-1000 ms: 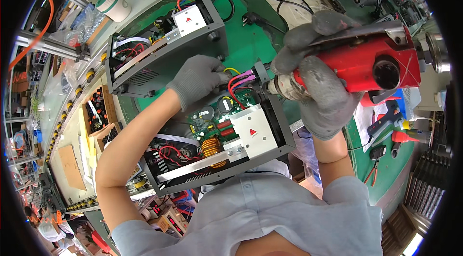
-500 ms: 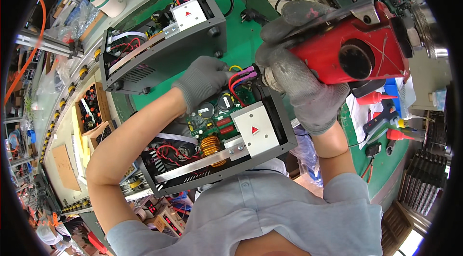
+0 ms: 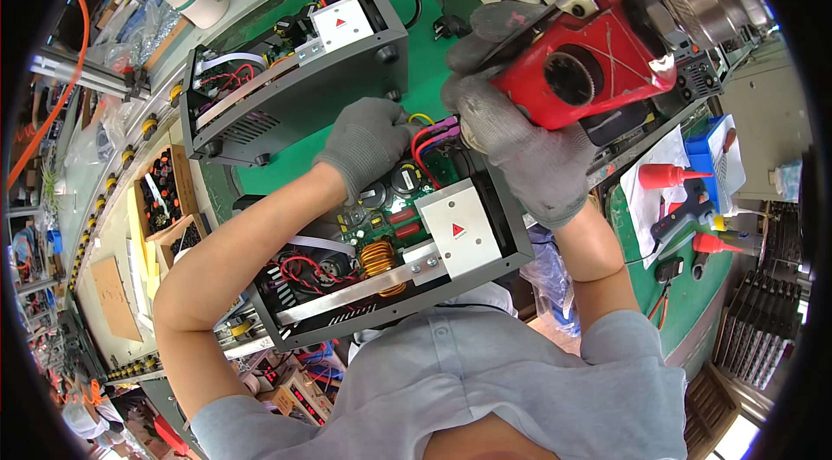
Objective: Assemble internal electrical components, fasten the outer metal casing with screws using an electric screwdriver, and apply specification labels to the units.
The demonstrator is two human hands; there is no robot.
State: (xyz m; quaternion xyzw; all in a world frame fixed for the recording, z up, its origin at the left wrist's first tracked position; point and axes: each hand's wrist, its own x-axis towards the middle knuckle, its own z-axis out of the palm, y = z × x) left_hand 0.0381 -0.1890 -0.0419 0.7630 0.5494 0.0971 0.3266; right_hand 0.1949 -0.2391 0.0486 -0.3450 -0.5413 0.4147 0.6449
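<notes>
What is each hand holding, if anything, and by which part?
Right hand: the red tool, by the end nearest the left hand. Whether the left holds anything cannot be told.

bright, even light across a circular fisheye field with black corners; edges bow and detail softens toward the rim. highlights glint on the scratched red handheld tool (image 3: 620,65); a white patch (image 3: 737,440) at lower right is overexposed; shadow darkens recesses within the open dark-grey metal case (image 3: 451,293).
</notes>
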